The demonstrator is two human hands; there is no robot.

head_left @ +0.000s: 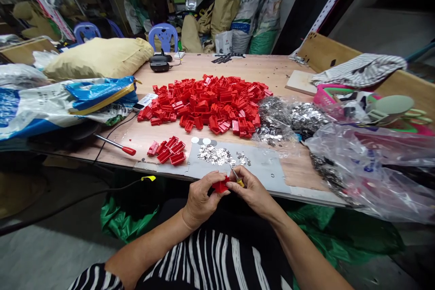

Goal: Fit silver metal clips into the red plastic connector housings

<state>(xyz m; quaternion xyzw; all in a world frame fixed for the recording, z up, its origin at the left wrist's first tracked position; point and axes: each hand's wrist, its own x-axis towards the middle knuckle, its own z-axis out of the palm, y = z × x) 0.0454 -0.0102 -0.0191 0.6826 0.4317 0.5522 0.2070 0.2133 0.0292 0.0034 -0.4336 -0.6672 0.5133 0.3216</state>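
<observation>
My left hand (204, 195) grips a small red plastic part (220, 186) just off the table's front edge. My right hand (249, 190) has its fingers closed around a thin tool with a yellow handle (240, 183), and its fingertips are at the red part. Beyond my hands, small shiny metal pieces (217, 155) lie on a grey sheet (268, 172). To their left sits a small group of red parts (170, 149). A large heap of red parts (207, 104) covers the middle of the table.
Clear bags of metal pieces (306, 115) lie right of the heap, near a pink basket (322, 96) and a big plastic bag (380, 167). A red-tipped lever (128, 150) points in from the left. Sacks (98, 58) and a black device (159, 66) stand farther back.
</observation>
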